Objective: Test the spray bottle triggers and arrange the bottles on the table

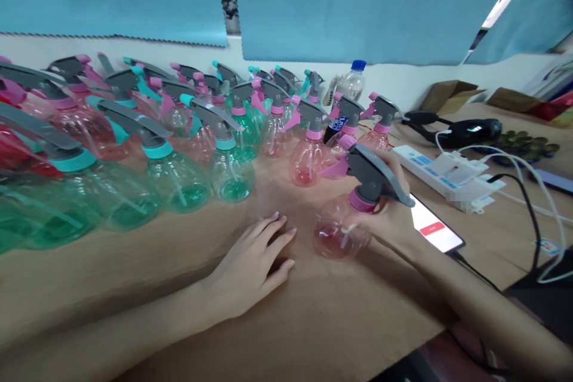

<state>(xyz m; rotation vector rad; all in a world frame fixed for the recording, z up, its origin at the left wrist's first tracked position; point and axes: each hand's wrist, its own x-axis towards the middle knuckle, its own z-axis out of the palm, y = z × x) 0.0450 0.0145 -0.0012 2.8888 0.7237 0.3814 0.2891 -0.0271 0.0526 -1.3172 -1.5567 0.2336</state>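
My right hand is wrapped round a pink spray bottle with a grey and pink trigger head, its nozzle pointing left. The bottle stands tilted slightly, at or just above the table; I cannot tell whether its base touches. Flat on the wooden table lies my left hand, palm down with fingers spread, holding nothing. Beyond the held bottle is another pink spray bottle. A green spray bottle with a teal collar stands past my left fingertips.
Several more green and pink spray bottles crowd the left and back. On the right lie a lit phone, a white power strip with cables, and a black object. A blue-capped drink bottle stands by the wall.
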